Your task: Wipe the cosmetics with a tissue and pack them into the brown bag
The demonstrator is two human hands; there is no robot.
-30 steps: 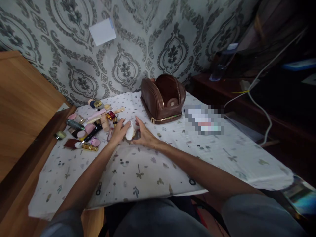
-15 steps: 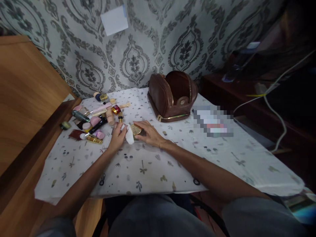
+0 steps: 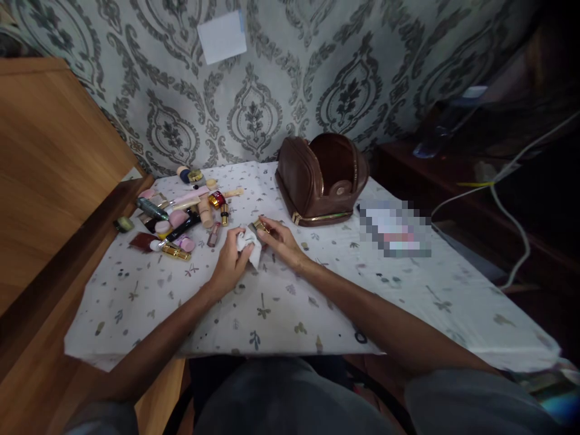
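My left hand (image 3: 232,261) is closed around a crumpled white tissue (image 3: 251,246), just left of my right hand. In the fingers of my right hand (image 3: 284,244) is a small gold case (image 3: 260,225), partly covered by the fingers and seen tilted. The tissue lies close against the case; whether they touch is hard to tell. Left of my hands spreads a group of cosmetics. Nearest are a small pinkish bottle (image 3: 214,234), a black-and-gold tube (image 3: 225,214) and a beige bottle (image 3: 205,212).
Behind my right hand stands a brown cosmetic bag (image 3: 312,181), unzipped. A blurred-out flat object (image 3: 394,229) lies to its right on the patterned tablecloth (image 3: 281,326). A wooden panel (image 3: 58,139) borders the left. At right are a plastic bottle (image 3: 441,130) and a white cable (image 3: 521,241).
The gold case has been lifted and turned from its broad face to a tilted view. My left hand has moved right with the tissue, uncovering the pinkish bottle. The view has shifted slightly.
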